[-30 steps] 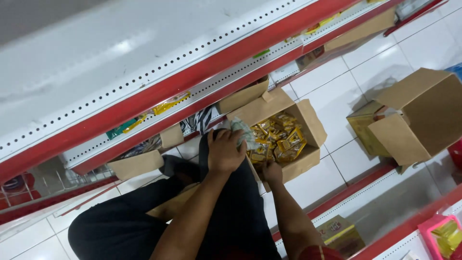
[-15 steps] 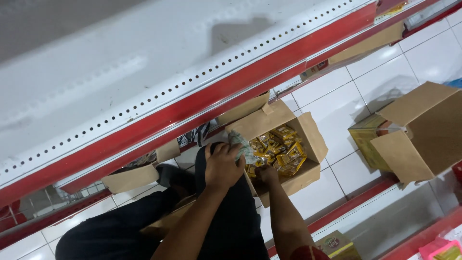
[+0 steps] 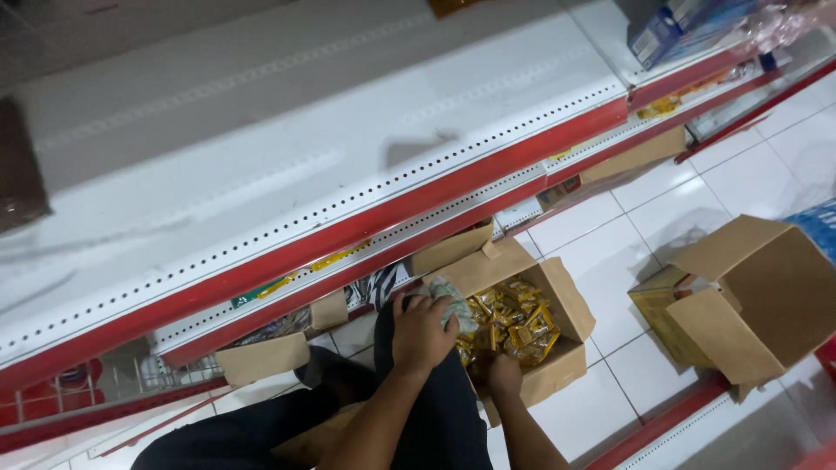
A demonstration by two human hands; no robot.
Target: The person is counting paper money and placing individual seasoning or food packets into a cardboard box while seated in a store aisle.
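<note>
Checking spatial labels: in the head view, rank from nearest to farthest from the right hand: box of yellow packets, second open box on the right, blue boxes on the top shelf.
1. Box of yellow packets: right hand is reaching into it.
2. Second open box: on the floor, off to the right.
3. Blue boxes: on the shelf, top right, farthest.

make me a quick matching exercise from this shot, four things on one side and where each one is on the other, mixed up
Things:
1. left hand
2. right hand
3. gold packets
4. empty cardboard box

Places:
A. lying on its side on the white tile floor, far right
B. down in the open box, at its near edge
C. holding a pale bundle at the open box's left side
D. piled inside the open box below the red-edged shelf

Pairs: 1-C, 2-B, 3-D, 4-A
</note>
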